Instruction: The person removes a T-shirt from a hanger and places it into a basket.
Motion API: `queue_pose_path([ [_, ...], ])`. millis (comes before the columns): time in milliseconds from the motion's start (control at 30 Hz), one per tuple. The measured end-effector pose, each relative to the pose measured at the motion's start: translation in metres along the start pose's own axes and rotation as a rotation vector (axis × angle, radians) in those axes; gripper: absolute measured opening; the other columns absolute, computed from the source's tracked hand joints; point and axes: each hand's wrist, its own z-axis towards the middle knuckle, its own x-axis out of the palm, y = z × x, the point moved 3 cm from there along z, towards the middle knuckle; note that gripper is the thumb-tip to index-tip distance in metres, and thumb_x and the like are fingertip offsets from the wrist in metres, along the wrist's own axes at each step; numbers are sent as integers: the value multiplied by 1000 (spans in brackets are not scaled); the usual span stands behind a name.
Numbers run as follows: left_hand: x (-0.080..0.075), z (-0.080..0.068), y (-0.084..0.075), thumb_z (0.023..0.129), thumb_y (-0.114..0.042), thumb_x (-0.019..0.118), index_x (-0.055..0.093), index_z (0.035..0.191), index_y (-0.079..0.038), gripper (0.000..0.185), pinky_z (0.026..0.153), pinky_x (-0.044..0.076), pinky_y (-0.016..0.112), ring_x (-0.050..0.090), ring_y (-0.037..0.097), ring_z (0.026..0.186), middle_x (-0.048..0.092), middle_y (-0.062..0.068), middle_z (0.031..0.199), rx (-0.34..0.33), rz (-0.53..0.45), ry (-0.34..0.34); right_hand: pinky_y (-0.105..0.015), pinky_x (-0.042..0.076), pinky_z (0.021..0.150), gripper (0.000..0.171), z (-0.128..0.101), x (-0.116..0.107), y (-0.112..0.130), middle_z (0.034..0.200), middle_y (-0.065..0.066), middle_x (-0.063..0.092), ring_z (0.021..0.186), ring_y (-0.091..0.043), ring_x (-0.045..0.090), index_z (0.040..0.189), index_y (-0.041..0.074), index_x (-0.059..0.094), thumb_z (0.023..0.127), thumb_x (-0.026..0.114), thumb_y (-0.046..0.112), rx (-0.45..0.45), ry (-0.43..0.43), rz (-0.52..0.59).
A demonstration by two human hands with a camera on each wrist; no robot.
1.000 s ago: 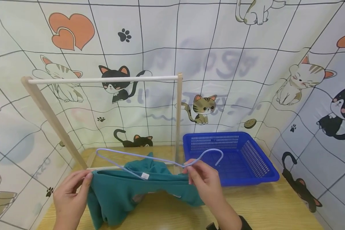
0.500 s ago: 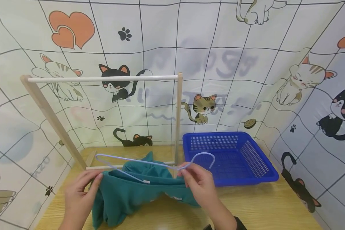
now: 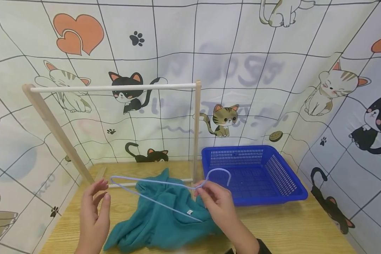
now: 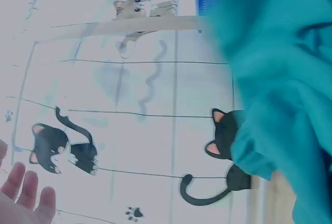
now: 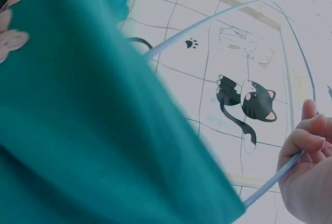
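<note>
A teal garment (image 3: 165, 229) with a small white label (image 3: 189, 212) droops in loose folds close over the table, its right part around one end of a lilac clothes hanger (image 3: 139, 179). My right hand (image 3: 220, 203) pinches the hanger just below its hook, which points up and right. The hanger's left end sticks out bare. Beside that end my left hand (image 3: 95, 215) is raised, fingers spread and loosely bent, holding nothing. In the right wrist view the garment (image 5: 104, 120) covers much of the hanger, and pinkish flower shapes (image 5: 11, 40) show on the cloth.
Behind the garment stands a wooden rack (image 3: 196, 130) with a white top rail (image 3: 114, 88). To its right sits a blue plastic basket (image 3: 241, 197) with perforated walls. A cat-print sheet (image 3: 174, 31) lines the back and sides of the wooden table (image 3: 289, 233).
My left hand has let go of the garment's edge, and the cloth's left side has dropped off the hanger's left end. The hanger and right hand have shifted slightly left.
</note>
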Motion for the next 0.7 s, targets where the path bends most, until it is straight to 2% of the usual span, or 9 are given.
queue_pose_path([
  [67,0,2,-8,92,8,49,46,134,2,43,100,33,13,43,9,121,50,2,130,106,29,-5,-17,39,41,18,0,2,-1,84,-11,67,51,-7,45,88,6,66,89,56,-9,8,13,-15],
  [167,3,4,-23,94,-6,54,53,130,2,37,104,28,17,42,12,125,53,10,130,284,99,32,-18,38,42,17,-1,6,-3,78,-7,66,52,-6,46,90,7,67,88,58,-7,19,36,-47],
  [233,9,5,-32,96,-17,55,57,126,1,36,107,27,19,45,17,123,56,15,127,400,142,85,-18,40,43,17,-2,8,-4,77,-5,67,55,-4,50,91,10,67,89,59,-5,30,60,-64],
  [300,16,5,-38,97,-25,52,59,126,-2,37,106,28,20,50,21,119,58,13,125,465,188,166,-19,42,44,15,-4,11,-5,79,-4,67,58,-2,52,91,12,67,89,59,-1,44,94,-78],
  [400,24,1,-42,95,-26,57,61,126,-11,35,104,30,19,55,21,111,62,4,122,484,300,283,-19,44,45,13,-5,15,-3,81,-1,68,62,0,53,92,15,67,91,59,5,69,149,-84],
  [500,30,-5,-41,87,-17,67,65,121,-15,35,90,38,18,58,14,95,65,-5,106,466,378,352,-18,43,45,12,-5,19,0,82,0,68,61,0,50,94,15,67,93,58,8,60,185,-79],
  [600,33,-9,-39,80,-9,73,71,108,-15,28,74,39,15,51,6,79,59,-11,89,435,372,366,-18,44,47,12,-6,21,4,83,-1,68,61,0,51,97,14,67,94,57,9,46,211,-58],
  [700,34,-11,-35,79,-7,73,73,95,-14,17,66,38,12,47,2,73,56,-13,83,405,336,346,-20,49,50,13,-7,20,4,86,-3,70,63,-2,57,101,11,68,93,57,9,45,229,-28],
])
